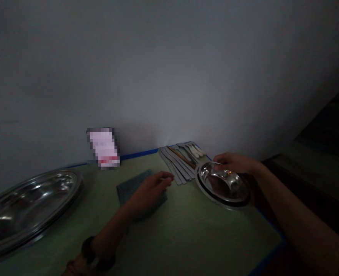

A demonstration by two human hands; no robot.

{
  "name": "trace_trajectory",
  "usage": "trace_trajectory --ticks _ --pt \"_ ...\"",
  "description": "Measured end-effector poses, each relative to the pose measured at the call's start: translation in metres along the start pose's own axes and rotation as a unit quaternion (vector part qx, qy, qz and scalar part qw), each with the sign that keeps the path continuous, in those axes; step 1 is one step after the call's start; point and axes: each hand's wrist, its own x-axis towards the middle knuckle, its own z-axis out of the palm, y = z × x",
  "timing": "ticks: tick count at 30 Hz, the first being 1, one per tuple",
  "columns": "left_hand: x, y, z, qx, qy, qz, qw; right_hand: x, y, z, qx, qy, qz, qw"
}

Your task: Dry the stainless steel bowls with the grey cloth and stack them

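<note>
My right hand (234, 163) grips the far rim of a shiny steel bowl (213, 184). This bowl sits slightly tilted on or just above another steel dish (208, 196), at the right side of the table; whether they touch I cannot tell. Over a folded grey-green cloth (130, 186) is my left hand (154, 186), its fingers loosely bent and apart, with nothing visible in them. Between the hands and the wall lie several flat metal knives or spatula-like pieces of cutlery (176, 165), fanned side by side. Pale-handled pieces (197, 150) lie at their far end.
Large oval steel trays (79, 180), stacked, stand at the left of the pale green table (183, 234). A phone (103, 147) with a blurred screen leans on the wall (169, 69). Blue edging (139, 154) runs round the table. Beyond its right edge is a dark area.
</note>
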Motion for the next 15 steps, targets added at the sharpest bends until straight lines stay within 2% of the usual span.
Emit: trace_trajectory --ticks 7,9,11,13,15 --pt "0.0 0.001 0.005 0.069 0.011 0.013 0.997 0.0 0.008 0.011 -0.059 0.017 -0.003 0.998" --pt "-0.001 0.0 0.004 0.095 0.02 0.016 0.995 0.003 0.005 0.013 -0.109 0.065 -0.005 0.992" --pt "-0.004 -0.001 0.002 0.123 0.038 0.022 0.991 0.007 -0.004 0.017 -0.167 0.142 -0.015 0.976" --pt "-0.008 -0.004 -0.002 0.163 0.057 0.034 0.984 0.012 -0.021 0.027 -0.205 0.194 -0.041 0.959" --pt "-0.013 -0.007 -0.012 0.219 0.073 0.049 0.972 0.019 -0.045 0.044 -0.207 0.177 -0.075 0.959"
